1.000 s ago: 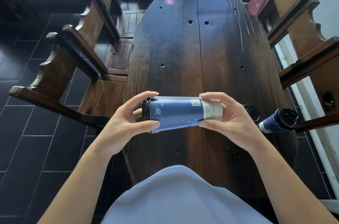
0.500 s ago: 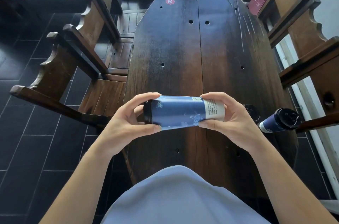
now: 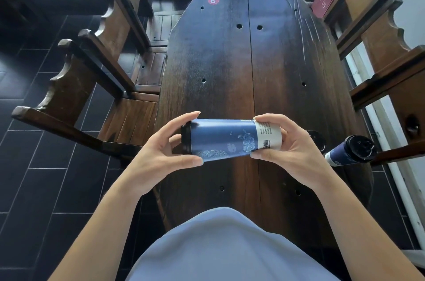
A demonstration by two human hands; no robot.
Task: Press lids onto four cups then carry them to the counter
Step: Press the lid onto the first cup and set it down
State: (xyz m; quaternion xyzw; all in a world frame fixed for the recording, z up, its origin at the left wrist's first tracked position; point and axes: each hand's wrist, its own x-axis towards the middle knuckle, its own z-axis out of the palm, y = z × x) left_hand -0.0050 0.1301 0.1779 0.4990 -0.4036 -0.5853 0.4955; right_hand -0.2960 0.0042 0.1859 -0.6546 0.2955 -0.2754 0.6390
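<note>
Two blue paper cups show: one (image 3: pixel 226 140) lies sideways above the tabletop (image 3: pixel 232 69), black lid (image 3: pixel 185 139) leftward, gripped by left hand (image 3: pixel 158 154) and right hand (image 3: pixel 292 152), fingers curled round each end. The second lidded cup (image 3: pixel 350 150) lies at the right edge.

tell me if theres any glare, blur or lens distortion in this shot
Head view: wide-angle bending bows the chairs and floor tiles outward; window light puts a pale sheen on the far table; the held cup and both hands are sharp.
</note>
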